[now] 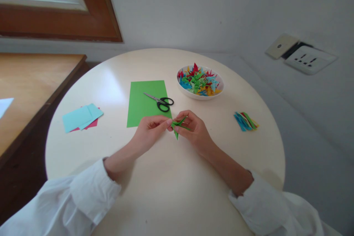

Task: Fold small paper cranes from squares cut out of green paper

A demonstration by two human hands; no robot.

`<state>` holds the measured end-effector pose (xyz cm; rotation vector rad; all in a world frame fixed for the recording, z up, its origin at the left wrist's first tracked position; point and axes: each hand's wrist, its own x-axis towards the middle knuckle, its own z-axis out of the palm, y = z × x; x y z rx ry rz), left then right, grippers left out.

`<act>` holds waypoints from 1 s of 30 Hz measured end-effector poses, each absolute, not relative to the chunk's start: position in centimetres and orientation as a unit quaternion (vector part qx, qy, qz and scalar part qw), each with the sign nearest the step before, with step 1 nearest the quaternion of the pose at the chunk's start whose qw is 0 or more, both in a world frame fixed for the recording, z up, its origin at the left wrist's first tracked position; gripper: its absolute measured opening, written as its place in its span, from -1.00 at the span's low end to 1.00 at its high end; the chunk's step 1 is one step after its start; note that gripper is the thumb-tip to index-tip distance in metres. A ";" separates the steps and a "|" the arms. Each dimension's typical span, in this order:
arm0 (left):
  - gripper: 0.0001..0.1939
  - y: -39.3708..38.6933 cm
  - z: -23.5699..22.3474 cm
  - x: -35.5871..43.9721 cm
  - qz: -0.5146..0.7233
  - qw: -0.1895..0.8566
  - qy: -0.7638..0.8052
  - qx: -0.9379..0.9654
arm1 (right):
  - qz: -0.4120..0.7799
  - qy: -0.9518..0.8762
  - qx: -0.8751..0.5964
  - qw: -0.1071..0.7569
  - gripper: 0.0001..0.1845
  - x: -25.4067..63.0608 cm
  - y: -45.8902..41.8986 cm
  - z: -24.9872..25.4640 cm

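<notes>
A small green folded paper crane [177, 124] is pinched between my two hands above the middle of the table. My left hand [151, 129] grips its left side between thumb and fingers. From the other side, my right hand [195, 129] holds it with the thumb in front and the fingers curled behind. Pointed paper tips stick out upward and downward between the hands. Just beyond them lie scissors [159, 100] with black handles, their blades pointing away to the left. Under the scissors is a green paper sheet [141, 105].
A white oval bowl [199, 97] heaped with colourful paper cranes [197, 80] stands at the back. Light blue paper pieces [80, 118] overlap red paper [92, 124] at left. Several coloured paper strips [246, 121] lie at right. The round white table [171, 191] stands by the wall.
</notes>
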<state>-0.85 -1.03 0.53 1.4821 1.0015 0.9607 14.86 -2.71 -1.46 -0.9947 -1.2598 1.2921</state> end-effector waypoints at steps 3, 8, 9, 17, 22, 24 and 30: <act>-0.71 -1.0 0.6 -0.9 0.403 0.532 0.416 0.617 | 0.542 -0.520 -0.415 0.513 -0.69 14.9 -2.7 -1.4; -0.74 -1.1 0.6 -0.8 0.419 0.567 0.416 0.574 | 0.532 -0.533 -0.407 0.518 -0.78 14.9 -2.7 -1.3; -0.74 -1.1 0.6 -0.8 0.423 0.573 0.417 0.566 | 0.522 -0.538 -0.406 0.522 -0.80 14.9 -2.6 -1.4; -0.79 -0.8 0.5 -0.8 0.419 0.558 0.432 0.572 | 0.437 -0.588 -0.395 0.553 -0.89 14.7 -2.5 -2.2; -0.82 -0.7 0.4 -1.0 0.419 0.548 0.429 0.583 | 0.435 -0.592 -0.393 0.553 -0.89 14.8 -2.6 -1.9; -0.82 -0.6 0.4 -1.1 0.420 0.544 0.430 0.585 | 0.434 -0.596 -0.394 0.549 -0.89 14.9 -2.7 -1.8; -0.82 -0.6 0.3 -1.0 0.411 0.532 0.436 0.598 | 0.419 -0.599 -0.397 0.555 -0.92 15.0 -2.7 -1.5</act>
